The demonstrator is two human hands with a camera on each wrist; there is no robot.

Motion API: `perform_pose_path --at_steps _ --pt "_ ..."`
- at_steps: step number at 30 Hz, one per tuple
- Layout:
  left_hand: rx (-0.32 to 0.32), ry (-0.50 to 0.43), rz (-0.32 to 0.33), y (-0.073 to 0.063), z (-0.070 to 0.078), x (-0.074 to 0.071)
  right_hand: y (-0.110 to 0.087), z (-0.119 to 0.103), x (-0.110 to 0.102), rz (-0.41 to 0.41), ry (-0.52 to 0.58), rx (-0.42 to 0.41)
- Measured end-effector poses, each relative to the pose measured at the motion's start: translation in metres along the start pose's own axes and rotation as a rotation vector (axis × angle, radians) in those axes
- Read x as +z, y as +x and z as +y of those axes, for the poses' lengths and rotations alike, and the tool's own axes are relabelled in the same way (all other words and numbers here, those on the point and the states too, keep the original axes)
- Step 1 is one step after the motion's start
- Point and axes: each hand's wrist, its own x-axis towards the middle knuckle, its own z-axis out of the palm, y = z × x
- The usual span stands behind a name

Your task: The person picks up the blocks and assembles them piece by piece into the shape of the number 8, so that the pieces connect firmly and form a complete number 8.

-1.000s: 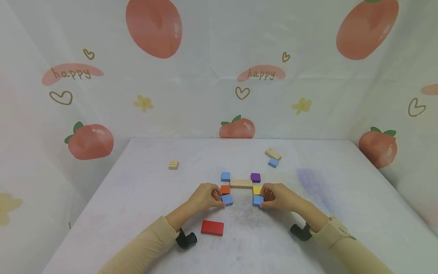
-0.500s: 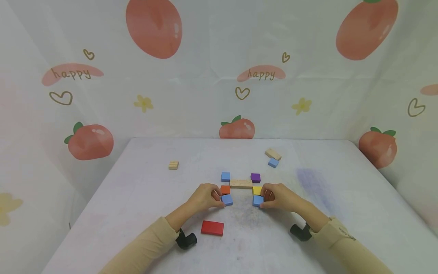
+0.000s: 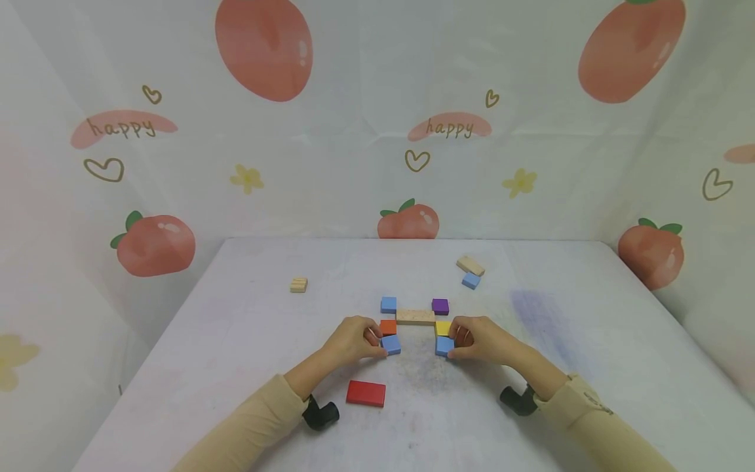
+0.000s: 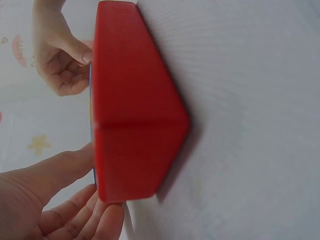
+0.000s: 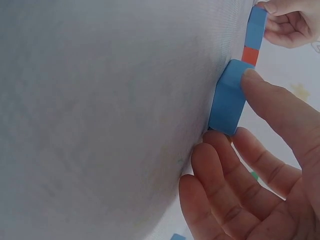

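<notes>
My left hand (image 3: pixel 352 339) pinches a blue block (image 3: pixel 391 345) by its left side, with the thumb at the near corner. That block sits slightly turned in front of an orange block (image 3: pixel 388 326). With thumb and fingers, my right hand (image 3: pixel 480 338) holds another blue block (image 3: pixel 445 346), just in front of a yellow block (image 3: pixel 442 328). In the right wrist view the thumb presses the end of this blue block (image 5: pixel 230 97). A plain wooden block (image 3: pixel 415 317) lies between the two columns, with a blue block (image 3: pixel 388 304) and a purple block (image 3: pixel 440 306) behind it.
A flat red block (image 3: pixel 366 393) lies nearer me and fills much of the left wrist view. Farther back are a ridged wooden piece (image 3: pixel 299 284) at left, and a wooden block (image 3: pixel 470 265) touching a small blue block (image 3: pixel 471 280) at right. A patterned cloth hangs behind the table.
</notes>
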Motion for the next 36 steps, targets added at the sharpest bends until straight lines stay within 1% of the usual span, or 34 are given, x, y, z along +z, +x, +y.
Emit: perform_pose_path --at_steps 6,8,13,15,19,23,27,31,36 --pt "0.001 -0.001 0.003 0.0 0.0 0.0 0.0 -0.001 0.0 0.001 -0.003 -0.01" --pt "0.01 0.003 0.004 0.0 -0.001 0.0 0.0 0.0 0.0 0.001 -0.002 -0.004" --pt "0.005 -0.013 -0.001 -0.001 -0.001 0.0 0.001 0.001 0.0 -0.009 -0.009 0.017" --pt "-0.005 -0.021 -0.003 -0.001 -0.001 -0.001 0.001 0.002 0.0 -0.014 -0.012 0.014" --pt "0.0 -0.017 -0.003 0.0 -0.001 -0.001 0.001 0.003 -0.001 -0.014 -0.008 -0.003" --pt "-0.003 -0.016 -0.003 0.0 -0.001 -0.001 0.001 0.004 -0.005 0.002 0.002 -0.023" --pt "-0.017 -0.02 -0.007 0.0 -0.001 -0.002 0.001 0.004 -0.01 0.017 0.005 -0.025" --pt "-0.016 -0.025 -0.009 0.0 -0.001 -0.002 0.003 0.005 -0.015 0.027 0.008 -0.028" --pt "-0.024 -0.031 -0.01 -0.001 -0.001 -0.002 0.007 0.009 -0.023 0.08 -0.014 -0.039"
